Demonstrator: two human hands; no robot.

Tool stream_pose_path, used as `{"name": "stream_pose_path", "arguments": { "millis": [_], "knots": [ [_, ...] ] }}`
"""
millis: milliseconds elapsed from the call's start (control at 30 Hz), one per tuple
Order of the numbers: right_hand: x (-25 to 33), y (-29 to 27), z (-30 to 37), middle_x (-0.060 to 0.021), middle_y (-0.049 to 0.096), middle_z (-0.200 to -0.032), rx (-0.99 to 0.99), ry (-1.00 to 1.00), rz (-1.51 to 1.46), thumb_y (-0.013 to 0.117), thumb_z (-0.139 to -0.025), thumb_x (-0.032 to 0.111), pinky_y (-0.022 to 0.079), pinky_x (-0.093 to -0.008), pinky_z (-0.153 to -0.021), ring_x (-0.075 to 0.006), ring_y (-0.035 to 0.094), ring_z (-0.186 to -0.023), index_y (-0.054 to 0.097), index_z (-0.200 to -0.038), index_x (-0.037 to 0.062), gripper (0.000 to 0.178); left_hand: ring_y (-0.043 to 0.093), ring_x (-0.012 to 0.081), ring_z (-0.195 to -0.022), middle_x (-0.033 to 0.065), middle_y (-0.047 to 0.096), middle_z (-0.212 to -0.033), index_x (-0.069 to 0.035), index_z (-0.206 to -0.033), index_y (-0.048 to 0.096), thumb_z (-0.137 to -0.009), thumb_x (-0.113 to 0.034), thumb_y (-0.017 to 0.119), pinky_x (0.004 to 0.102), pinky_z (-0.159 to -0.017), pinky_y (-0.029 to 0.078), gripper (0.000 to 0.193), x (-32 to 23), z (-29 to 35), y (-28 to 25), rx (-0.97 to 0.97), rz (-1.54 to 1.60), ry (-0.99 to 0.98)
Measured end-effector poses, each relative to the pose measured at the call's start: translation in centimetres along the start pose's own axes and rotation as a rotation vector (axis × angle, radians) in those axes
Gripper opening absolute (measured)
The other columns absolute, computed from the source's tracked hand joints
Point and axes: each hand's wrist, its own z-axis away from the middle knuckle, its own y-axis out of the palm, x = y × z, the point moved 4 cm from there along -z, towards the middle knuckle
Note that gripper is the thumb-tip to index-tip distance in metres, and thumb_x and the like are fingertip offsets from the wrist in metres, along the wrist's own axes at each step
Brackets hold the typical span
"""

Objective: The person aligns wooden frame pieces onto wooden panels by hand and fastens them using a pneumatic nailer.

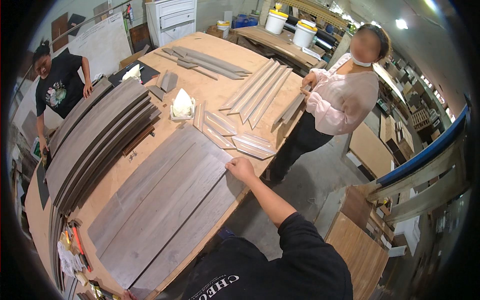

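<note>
Grey-brown wooden boards (pixel 165 200) lie side by side on the worktable in front of me, with a dark gap along the nearer joint. My right hand (pixel 241 168) is closed over their right end, its thumb and fingers pinching a board's edge near that joint. At the bottom edge of the picture, only a sliver of my left hand (pixel 129 295) shows by the boards' near left end; its fingers are hidden. Just beyond my right hand lie short angled wooden strips (pixel 252 145) with pale lines along them.
Stacked grey boards (pixel 95 145) fill the table's left side, beside a co-worker in black (pixel 60 80). Another person in a pale blouse (pixel 345 95) stands at the right edge, holding strips. Long strips (pixel 257 92), a white glue container (pixel 183 106) and a red-handled tool (pixel 77 240) lie about.
</note>
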Motion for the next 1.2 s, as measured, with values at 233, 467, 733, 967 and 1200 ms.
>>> {"name": "stream_pose_path", "arguments": {
  "millis": [233,467,733,967,1200],
  "knots": [
    [-1.4,-1.5,1.1,-0.0165,0.067,-0.085,-0.067,0.006,0.007,0.065,-0.076,0.027,0.049,-0.0399,-0.074,-0.0325,0.063,-0.081,0.072,-0.087,0.009,0.022,0.056,0.023,-0.067,0.0121,0.058,-0.072,-0.001,-0.087,0.062,-0.087,-0.021,0.047,0.0372,-0.059,0.044,0.025,-4.9,-0.9,-0.5,0.136,0.11,-0.226],
    [-0.3,-1.9,0.9,-0.0128,0.064,-0.084,0.047,-0.265,0.106,0.067,-0.074,0.019,0.048,-0.039,-0.073,-0.0304,0.061,-0.082,0.069,-0.088,0.0072,0.018,0.058,0.032,-0.067,0.0202,0.063,-0.076,0.003,-0.093,0.062,-0.084,-0.026,0.049,0.0449,-0.061,0.046,0.033,-11.9,1.5,-3.1,0.134,-0.071,0.005],
    [-0.9,-0.8,-1.9,-0.0127,0.064,-0.083,-0.078,-0.329,0.063,0.067,-0.074,0.017,0.048,-0.0385,-0.072,-0.0305,0.061,-0.081,0.07,-0.085,0.0086,0.015,0.061,0.0363,-0.081,0.0229,0.065,-0.09,0.0,-0.1,0.066,-0.082,-0.031,0.054,0.0444,-0.074,0.048,0.038,-12.9,2.4,-3.1,0.13,-0.257,-0.056],
    [-0.4,-0.7,-2.9,-0.0144,0.067,-0.082,0.039,-0.112,-0.033,0.061,-0.078,0.034,0.05,-0.0385,-0.072,-0.0317,0.064,-0.079,0.071,-0.086,0.0103,0.028,0.061,0.0347,-0.082,0.0221,0.065,-0.091,0.0,-0.096,0.067,-0.081,-0.029,0.059,0.0433,-0.076,0.047,0.034,-13.7,2.8,-2.2,-0.006,-0.005,-0.274],
    [0.2,-0.8,-2.7,-0.0127,0.068,-0.08,0.069,0.034,0.006,0.063,-0.076,0.031,0.05,-0.039,-0.07,-0.0296,0.065,-0.077,0.072,-0.084,0.0127,0.022,0.058,0.033,-0.076,0.0213,0.063,-0.085,0.003,-0.092,0.065,-0.082,-0.026,0.059,0.0427,-0.072,0.046,0.031,-15.0,-0.2,-0.8,-0.039,0.006,-0.205]
  ]
}}
